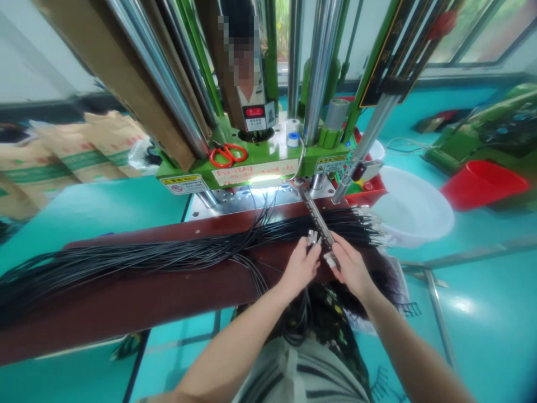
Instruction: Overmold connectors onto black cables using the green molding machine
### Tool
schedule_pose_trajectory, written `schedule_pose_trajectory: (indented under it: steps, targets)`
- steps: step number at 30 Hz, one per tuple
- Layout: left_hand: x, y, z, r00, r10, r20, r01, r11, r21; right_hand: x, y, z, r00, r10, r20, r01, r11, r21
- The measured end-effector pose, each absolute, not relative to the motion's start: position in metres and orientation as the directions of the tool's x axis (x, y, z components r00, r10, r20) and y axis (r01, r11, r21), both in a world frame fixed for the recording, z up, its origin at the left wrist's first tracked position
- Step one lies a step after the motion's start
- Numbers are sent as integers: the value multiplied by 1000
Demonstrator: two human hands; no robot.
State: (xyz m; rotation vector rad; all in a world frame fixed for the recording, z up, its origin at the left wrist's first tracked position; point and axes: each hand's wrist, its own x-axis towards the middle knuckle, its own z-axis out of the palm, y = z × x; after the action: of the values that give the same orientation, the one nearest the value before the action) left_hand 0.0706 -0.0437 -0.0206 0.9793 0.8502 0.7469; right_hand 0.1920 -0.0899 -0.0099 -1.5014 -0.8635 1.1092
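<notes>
My left hand (pixel 300 264) is closed, thumb against fingers, on small metal connectors (pixel 312 237). Black cables (pixel 305 313) hang below it toward my lap. My right hand (pixel 351 266) wraps round the near end of a long, narrow metal bar (pixel 317 217) with slots along it. A small white piece (pixel 330 259) shows by the right fingertips; whether it belongs to the bar I cannot tell. The bar slants from the machine across a thick bundle of black cables (pixel 159 252) on the brown bench (pixel 168 305). Pale tips (pixel 371 224) finish the bundle at the right.
Ahead stands a green press (pixel 308 162) with steel columns. Red-handled scissors (pixel 227 155) and a blue-and-white spool (pixel 293 140) lie on its ledge. At right are a white tub (pixel 413 207) and a red bucket (pixel 482 184). Paper sacks (pixel 71 151) stand at left.
</notes>
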Motion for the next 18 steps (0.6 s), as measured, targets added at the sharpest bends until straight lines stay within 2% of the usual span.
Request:
schedule_pose_trajectory:
  steps: [4, 8, 18]
  targets:
    - [69, -38, -17, 475, 828, -298, -153, 412, 898, 194, -87, -10, 361, 897, -254, -149, -214, -965]
    - [70, -38, -19, 493, 811, -315, -80, 403, 912, 196, -87, -9, 314, 916, -250, -120, -223, -967]
    - [70, -39, -19, 475, 811, -342, -85, 429, 899, 201, -88, -12, 268, 931, -248, -119, -223, -968]
